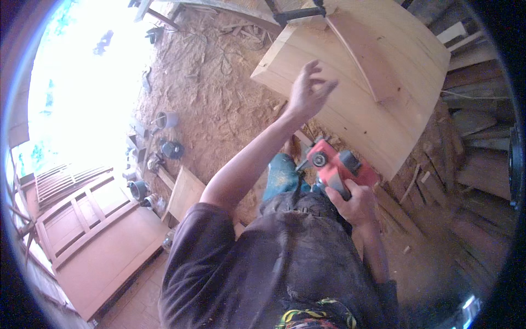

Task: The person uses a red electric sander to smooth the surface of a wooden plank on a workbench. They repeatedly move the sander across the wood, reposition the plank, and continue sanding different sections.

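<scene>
My right hand is wrapped round the grey handle of a red electric hand planer, held close in front of my body beside the near edge of a thick wooden slab. My left hand reaches out over the left part of the pale slab, fingers apart and nothing in them. Whether it touches the wood I cannot tell. On the slab lies a curved, reddish wooden board, running from the far edge toward the middle. A dark clamp sits at the slab's far edge, next to the board's far end.
Shavings and sawdust cover the ground on the left. Buckets and other containers stand there, near a framed wooden door panel at the lower left. Stacked planks line the right side. A pale board leans near my left elbow.
</scene>
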A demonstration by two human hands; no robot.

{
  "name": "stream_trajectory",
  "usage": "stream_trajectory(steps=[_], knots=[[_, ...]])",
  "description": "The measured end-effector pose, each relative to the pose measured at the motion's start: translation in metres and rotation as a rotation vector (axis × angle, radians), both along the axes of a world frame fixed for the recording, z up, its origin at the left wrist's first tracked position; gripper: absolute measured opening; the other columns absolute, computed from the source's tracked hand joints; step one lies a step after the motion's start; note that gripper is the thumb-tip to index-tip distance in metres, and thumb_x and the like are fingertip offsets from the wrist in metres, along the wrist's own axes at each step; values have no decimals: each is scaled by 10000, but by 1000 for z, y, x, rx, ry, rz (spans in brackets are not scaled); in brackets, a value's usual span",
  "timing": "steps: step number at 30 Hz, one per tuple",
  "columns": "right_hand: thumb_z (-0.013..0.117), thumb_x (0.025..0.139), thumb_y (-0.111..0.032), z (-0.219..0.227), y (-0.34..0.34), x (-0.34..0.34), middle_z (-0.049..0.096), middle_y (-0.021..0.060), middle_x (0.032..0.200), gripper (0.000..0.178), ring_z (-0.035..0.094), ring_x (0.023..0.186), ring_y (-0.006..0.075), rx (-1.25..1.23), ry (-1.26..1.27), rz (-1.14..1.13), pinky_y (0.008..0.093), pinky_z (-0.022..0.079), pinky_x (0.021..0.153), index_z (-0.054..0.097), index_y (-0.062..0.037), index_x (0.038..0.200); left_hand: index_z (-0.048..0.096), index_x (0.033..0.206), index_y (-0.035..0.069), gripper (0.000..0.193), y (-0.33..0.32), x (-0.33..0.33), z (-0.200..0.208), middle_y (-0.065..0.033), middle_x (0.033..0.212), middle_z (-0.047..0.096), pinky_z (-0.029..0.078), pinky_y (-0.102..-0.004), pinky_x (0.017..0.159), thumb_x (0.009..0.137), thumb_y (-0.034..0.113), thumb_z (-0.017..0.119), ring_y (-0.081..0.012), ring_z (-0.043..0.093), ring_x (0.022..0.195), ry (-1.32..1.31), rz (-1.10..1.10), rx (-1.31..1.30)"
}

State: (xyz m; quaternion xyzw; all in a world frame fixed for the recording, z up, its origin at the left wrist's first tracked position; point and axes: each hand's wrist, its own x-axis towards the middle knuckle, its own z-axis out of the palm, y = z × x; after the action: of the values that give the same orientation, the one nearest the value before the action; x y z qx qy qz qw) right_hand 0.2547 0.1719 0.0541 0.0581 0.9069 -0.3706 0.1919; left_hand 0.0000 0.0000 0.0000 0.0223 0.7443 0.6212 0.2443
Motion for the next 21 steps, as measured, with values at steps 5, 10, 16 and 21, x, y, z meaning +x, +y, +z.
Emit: stream_trajectory(steps=[5,10,16,21], knots=[[766,934,-511,-11,55,86,741,241,771,501,741,752,475,-109,65,-221,558,573,676,786,-22,1045,155,1664,-43,1231,83,-46,-34,-321,1663,251,423,-483,1215,862,565,864,-423,431,1483,276,155,-526],[750,971,-452,28,90,171,781,243,988,486,777,937,391,112,-231,-461,481,586,814,766,-17,1185,258,1600,-25,1028,79,-115,-102,-288,1536,382,485,-481,1137,919,520,801,-399,517,1354,225,68,-652],[740,1010,-364,-109,97,268,763,212,1188,477,728,1092,381,-174,-88,-992,463,557,976,699,-33,1352,382,1524,-3,792,155,-131,-96,-249,1383,539,560,-478,1044,987,467,725,-371,620,1200,256,-37,-504],[679,1075,-297,-83,77,310,769,134,946,317,704,887,214,27,4,-1017,391,539,798,781,3,1086,485,1460,16,609,76,-139,-74,-216,1255,670,622,-475,966,1044,422,663,-347,706,1071,7,39,-131]])
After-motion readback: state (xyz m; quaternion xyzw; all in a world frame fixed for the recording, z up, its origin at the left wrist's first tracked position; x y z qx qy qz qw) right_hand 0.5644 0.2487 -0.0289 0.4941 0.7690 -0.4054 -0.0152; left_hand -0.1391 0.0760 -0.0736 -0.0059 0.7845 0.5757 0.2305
